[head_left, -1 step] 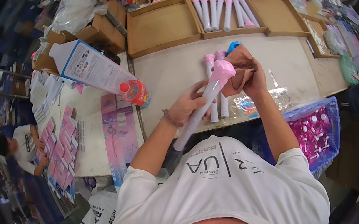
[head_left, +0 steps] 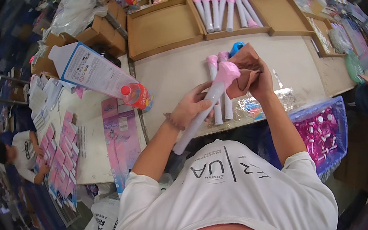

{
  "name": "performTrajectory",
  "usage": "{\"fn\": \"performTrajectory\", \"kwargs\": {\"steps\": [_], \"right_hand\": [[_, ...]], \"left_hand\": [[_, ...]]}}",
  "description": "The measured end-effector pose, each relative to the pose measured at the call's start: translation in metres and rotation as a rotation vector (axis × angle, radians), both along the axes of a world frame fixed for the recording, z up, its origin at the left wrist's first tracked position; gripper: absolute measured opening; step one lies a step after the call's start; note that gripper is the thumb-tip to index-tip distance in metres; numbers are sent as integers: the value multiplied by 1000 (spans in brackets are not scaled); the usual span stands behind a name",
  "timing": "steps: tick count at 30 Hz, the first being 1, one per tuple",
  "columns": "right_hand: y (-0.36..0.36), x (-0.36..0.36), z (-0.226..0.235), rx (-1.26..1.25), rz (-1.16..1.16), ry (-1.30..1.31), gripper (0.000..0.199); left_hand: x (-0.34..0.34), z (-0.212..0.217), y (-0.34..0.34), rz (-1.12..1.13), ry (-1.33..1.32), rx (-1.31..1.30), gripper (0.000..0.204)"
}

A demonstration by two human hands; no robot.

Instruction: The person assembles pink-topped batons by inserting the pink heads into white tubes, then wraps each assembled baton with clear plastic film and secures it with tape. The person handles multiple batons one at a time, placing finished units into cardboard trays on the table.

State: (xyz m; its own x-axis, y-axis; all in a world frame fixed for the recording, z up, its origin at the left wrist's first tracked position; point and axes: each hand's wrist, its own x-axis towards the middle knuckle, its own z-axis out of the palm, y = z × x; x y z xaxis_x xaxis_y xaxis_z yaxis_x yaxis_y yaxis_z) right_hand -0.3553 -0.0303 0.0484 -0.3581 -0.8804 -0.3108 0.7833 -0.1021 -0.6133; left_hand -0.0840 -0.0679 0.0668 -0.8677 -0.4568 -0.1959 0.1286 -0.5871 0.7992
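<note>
My left hand [head_left: 193, 108] is closed around the translucent white tube of a wand with a pink faceted head [head_left: 228, 72]. The wand slants, its head up toward the right and its tube end down near my shirt. Beside the head, my right hand [head_left: 261, 82] grips a crumpled brown cloth [head_left: 245, 72], which touches or nearly touches the pink head. Two more pink-headed wands [head_left: 212, 60] lie on the table [head_left: 165, 79] just behind, partly hidden by my left hand and the held wand. Past the cloth a blue round thing [head_left: 237, 48] shows in part.
Shallow cardboard trays [head_left: 163, 29] line the table's far side; one holds several pink-headed wands [head_left: 217, 11]. A red-capped bottle [head_left: 137, 95] and a tall printed box [head_left: 91, 70] stand left. At right is a blue crate [head_left: 343, 137] of magenta bottles. Co-workers [head_left: 23, 153] are at both sides.
</note>
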Motion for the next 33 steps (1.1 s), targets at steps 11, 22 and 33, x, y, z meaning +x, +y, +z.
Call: {"fn": "performTrajectory", "kwargs": {"steps": [11, 22, 33], "right_hand": [[79, 64, 84, -754, 354, 1642, 40], [151, 29, 134, -428, 256, 1493, 31], [167, -36, 142, -486, 825, 766, 35]], "left_hand": [[3, 29, 35, -491, -180, -136, 21], [-66, 62, 102, -259, -301, -1276, 29], [-115, 86, 110, -442, -178, -1265, 50]]}}
